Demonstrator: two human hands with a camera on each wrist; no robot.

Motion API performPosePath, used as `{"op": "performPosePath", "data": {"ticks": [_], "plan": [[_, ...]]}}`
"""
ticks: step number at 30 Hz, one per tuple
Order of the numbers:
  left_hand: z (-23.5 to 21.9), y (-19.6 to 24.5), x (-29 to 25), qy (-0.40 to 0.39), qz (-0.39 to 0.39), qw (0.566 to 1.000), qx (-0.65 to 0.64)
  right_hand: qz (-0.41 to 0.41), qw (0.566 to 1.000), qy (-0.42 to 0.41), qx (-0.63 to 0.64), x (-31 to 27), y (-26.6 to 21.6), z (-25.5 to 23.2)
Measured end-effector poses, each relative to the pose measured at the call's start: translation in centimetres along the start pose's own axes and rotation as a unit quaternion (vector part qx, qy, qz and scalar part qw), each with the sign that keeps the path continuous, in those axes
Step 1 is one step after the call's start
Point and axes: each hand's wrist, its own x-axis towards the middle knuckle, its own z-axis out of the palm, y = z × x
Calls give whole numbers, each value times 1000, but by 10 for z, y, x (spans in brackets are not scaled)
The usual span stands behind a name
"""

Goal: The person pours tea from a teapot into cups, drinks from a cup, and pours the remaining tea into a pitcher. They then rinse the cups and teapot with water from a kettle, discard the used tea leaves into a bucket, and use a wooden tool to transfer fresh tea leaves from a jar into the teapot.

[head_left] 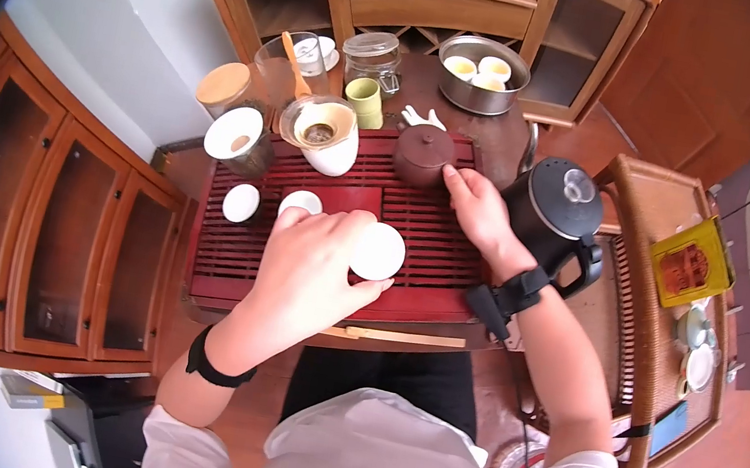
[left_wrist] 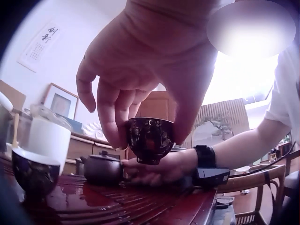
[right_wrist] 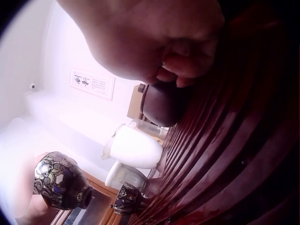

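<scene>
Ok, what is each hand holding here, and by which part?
The left hand pinches a dark patterned cup by opposite sides near the rim. The right hand grips the teapot at one side; the fingers hide any handle.

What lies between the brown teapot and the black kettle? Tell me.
The right hand lies between the teapot and the kettle, its fingers at the teapot; the head view shows it.

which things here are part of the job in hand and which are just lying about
Seem part of the job:
patterned teacup, in the left hand
brown teapot, gripped by the right hand
slatted red tea tray
two more teacups on it

Probably just lying about:
clip-lidded glass jar
steel bowl
yellow package
</scene>
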Motion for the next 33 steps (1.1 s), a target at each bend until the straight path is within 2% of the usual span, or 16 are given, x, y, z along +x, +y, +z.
{"op": "performPosePath", "data": {"ticks": [5, 8, 9, 13, 16, 18, 19, 23, 28, 30, 33], "plan": [[40, -8, 14, -7, -24, 996, 91, 3, 1000, 2, -18, -1, -2, -2], [55, -11, 15, 24, -11, 990, 137, 22, 1000, -15, -16, 2, -1, -3], [59, -13, 16, 2, -27, 991, 128, 27, 1000, -11, 6, 0, -2, -2], [62, -17, 18, 9, -58, 989, 133, 41, 998, -20, 42, -3, -6, -5], [65, -19, 14, -17, -85, 989, 118, 65, 996, -28, 53, -3, -10, -7], [73, -22, 10, 85, -22, 981, 172, 83, 992, -29, 86, -7, -21, -8], [70, -20, 9, 8, -59, 988, 140, 103, 987, -27, 118, -9, -26, -9], [72, -25, 0, 48, -48, 986, 153, 106, 989, -27, 101, -7, -31, -10], [18, -21, -26, 56, -92, 994, 22, 117, 988, -12, 103, -4, -25, -9], [8, -27, -40, 126, -109, 986, -29, 120, 984, -14, 132, -4, -26, -9], [8, -32, -59, 170, -179, 959, -142, 142, 979, -15, 148, -6, -37, -11]]}}
